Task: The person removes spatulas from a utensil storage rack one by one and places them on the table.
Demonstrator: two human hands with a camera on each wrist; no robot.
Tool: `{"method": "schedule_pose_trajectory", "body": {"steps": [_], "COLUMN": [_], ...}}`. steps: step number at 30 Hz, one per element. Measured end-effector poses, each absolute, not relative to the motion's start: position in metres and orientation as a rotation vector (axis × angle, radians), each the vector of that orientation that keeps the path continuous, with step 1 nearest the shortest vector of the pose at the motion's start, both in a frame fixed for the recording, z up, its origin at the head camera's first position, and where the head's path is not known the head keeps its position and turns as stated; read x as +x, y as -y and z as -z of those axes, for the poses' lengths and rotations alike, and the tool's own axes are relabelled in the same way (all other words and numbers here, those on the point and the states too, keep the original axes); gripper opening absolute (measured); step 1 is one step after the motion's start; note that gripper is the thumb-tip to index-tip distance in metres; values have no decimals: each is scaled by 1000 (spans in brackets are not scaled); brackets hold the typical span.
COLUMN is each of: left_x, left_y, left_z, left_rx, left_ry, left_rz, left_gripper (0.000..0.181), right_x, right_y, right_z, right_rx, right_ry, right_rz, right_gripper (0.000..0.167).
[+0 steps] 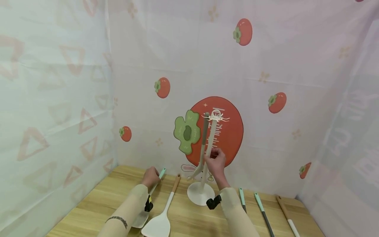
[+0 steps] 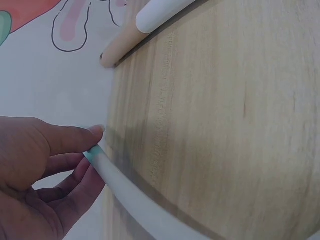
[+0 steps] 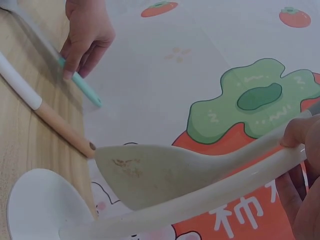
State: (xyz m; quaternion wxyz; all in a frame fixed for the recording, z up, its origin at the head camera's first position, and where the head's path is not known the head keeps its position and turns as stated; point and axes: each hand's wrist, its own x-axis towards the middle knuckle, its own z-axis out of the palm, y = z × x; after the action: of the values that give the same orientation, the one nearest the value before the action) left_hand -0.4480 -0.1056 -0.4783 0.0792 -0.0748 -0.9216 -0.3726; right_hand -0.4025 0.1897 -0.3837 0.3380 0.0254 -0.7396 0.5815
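My left hand [image 1: 151,177] pinches a mint-and-white-handled utensil [image 2: 132,197] near the mint end of its handle. In the head view its pale head [image 1: 140,220] lies low on the table, partly covered by my forearm and the turner beside it. With my right hand [image 1: 216,163] I hold the white pole [image 1: 211,138] of a utensil stand about midway up, thumb and fingers around it. A ring of thin hooks [image 1: 216,117] tops the stand. From it hangs a grey-handled spatula [image 3: 150,167], blade downward, close alongside the pole. The stand's round base [image 1: 195,196] rests on the table.
A white turner [image 1: 158,225] with a wooden handle lies left of the stand. To the right lie two mint-handled utensils [image 1: 260,204] with dark shafts and a wooden-handled white one [image 1: 284,209]. Printed cloth [image 1: 133,98] rises behind the wooden table [image 1: 97,200].
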Motion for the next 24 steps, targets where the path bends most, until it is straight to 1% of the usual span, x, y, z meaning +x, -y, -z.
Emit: {"method": "schedule_pose_trajectory", "body": {"steps": [7,17,24], "left_x": [-447,-439,-439], "left_y": [105,109,109], "left_z": [483,483,489], "left_rx": [-225,-193,-189], "left_ry": [2758,2794,2823], "left_rz": [1139,1123,1122], "left_gripper": [15,30,26], "right_x": [-403,-405,-404], "right_y": [-191,-190,-189], "right_z": [384,387,386], "right_rx": [53,60,65], "right_ry": [1915,1926,1931], "right_rz": [-1513,-1514,-1527], "right_gripper": [22,23,23]}}
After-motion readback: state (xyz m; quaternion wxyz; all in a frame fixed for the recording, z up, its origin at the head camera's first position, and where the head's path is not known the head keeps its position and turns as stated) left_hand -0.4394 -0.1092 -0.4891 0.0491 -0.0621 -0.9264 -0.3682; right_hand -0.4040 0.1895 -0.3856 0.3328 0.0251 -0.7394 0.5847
